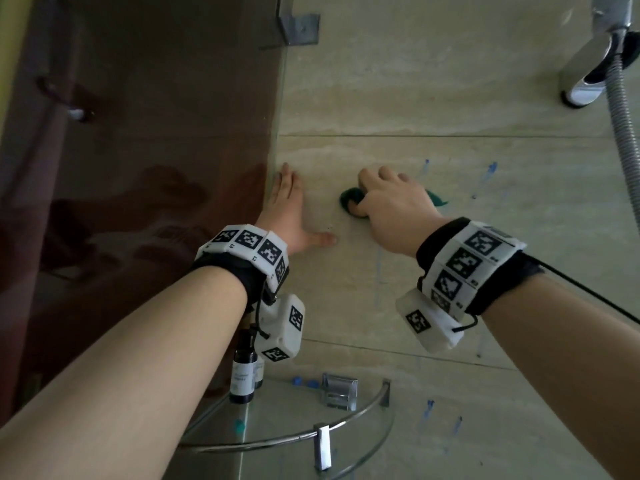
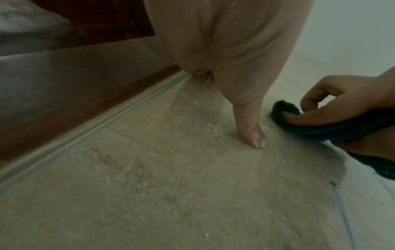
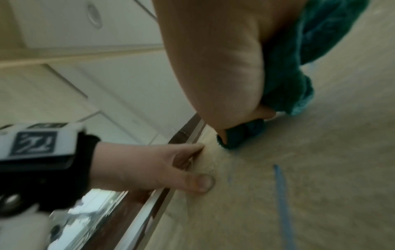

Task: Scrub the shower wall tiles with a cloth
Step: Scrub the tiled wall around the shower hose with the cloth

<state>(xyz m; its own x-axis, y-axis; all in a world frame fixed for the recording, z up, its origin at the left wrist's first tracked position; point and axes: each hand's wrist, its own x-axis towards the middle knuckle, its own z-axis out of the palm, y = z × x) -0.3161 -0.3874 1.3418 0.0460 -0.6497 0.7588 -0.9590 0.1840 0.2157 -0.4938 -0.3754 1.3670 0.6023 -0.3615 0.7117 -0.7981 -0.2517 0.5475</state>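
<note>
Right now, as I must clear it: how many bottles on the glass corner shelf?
2: a dark labelled bottle at the glass shelf's left, another half hidden behind it; more may be hidden.

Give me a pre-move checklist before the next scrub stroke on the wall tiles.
1. Grip: right hand holds the dark green fluffy cloth, fingers curled round it: ok.
2. Contact: cloth sits against the beige stone wall tile: ok.
3. Brace: left hand lies flat on the tile, fingers straight, beside the glass panel edge: ok.
4. Work left: blue streaks remain right of the cloth and lower down: not ok.
5. Path: ribbed metal shower hose hangs at far right, apart from the hand: ok.
6. Cloth wetness: cannot tell.
</note>
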